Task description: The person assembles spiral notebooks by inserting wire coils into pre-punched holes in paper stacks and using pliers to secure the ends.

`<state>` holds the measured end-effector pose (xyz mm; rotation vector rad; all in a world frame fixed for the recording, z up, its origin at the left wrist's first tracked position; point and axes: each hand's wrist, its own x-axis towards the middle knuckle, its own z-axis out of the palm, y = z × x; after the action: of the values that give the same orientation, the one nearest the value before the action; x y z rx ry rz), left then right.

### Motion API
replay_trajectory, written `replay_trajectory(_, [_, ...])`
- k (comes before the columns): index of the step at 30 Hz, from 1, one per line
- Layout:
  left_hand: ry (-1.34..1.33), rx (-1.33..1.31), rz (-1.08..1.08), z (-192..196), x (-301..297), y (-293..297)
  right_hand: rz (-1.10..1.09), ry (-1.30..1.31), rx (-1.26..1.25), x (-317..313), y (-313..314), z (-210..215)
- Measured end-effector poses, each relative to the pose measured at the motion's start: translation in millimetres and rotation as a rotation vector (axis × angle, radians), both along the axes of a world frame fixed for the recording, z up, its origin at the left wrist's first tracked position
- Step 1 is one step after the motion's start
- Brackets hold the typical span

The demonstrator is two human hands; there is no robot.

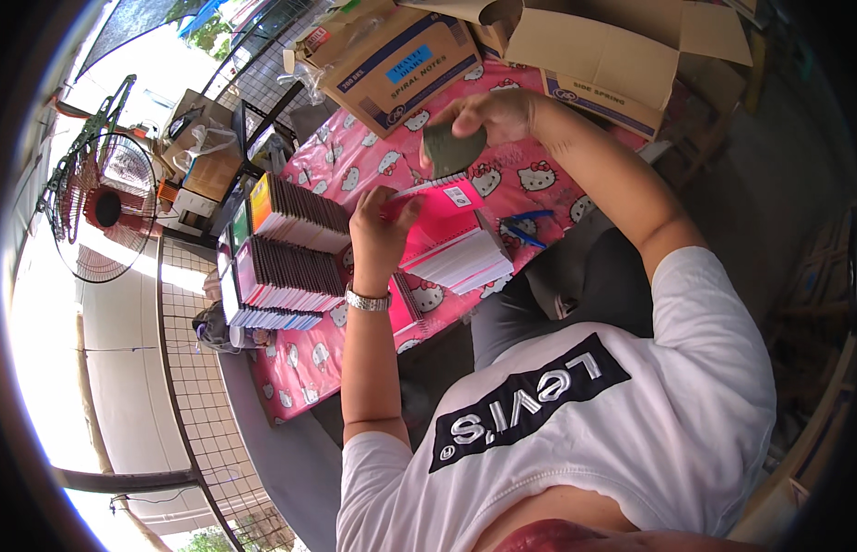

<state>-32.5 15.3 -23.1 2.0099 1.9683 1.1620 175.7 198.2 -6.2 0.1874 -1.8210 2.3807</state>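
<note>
My left hand (384,228) has its fingers curled round the edge of a pink spiral notebook (440,219), pressing on it near the spine. That notebook lies on a pile of others whose white page edges (465,262) face me. Just beyond the far edge of the pile, my right hand (500,114) is closed on a dark green, flat, rounded piece (454,149); its exact kind is unclear. The piece hangs above the notebook's spiral edge. To the left of my left hand, several stacks of dark spiral-bound notebooks (295,225) stand side by side on the table.
A pink patterned cloth (304,354) covers the table. Blue scissors or a similar tool (525,232) lie right of the notebooks. Cardboard boxes stand behind: a closed one (401,78) and an open one (594,55). A fan (104,209) and wire mesh (203,340) are at left.
</note>
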Motion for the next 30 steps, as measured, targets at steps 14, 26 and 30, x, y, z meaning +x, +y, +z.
replay_trajectory(14, [0.101, 0.14, 0.147, -12.8, 20.5, 3.1, -0.057, -0.053, -0.02, -0.7, -10.1, -19.6])
replay_trajectory(26, [0.05, 0.124, 0.134, -14.8, 12.2, -0.4, -0.006, 0.037, -0.195, -2.9, -9.6, -8.5])
replay_trajectory(30, [0.462, 0.264, 0.194, 0.4, 31.4, -0.4, -0.321, -0.164, 0.006, 3.1, -1.3, -39.5])
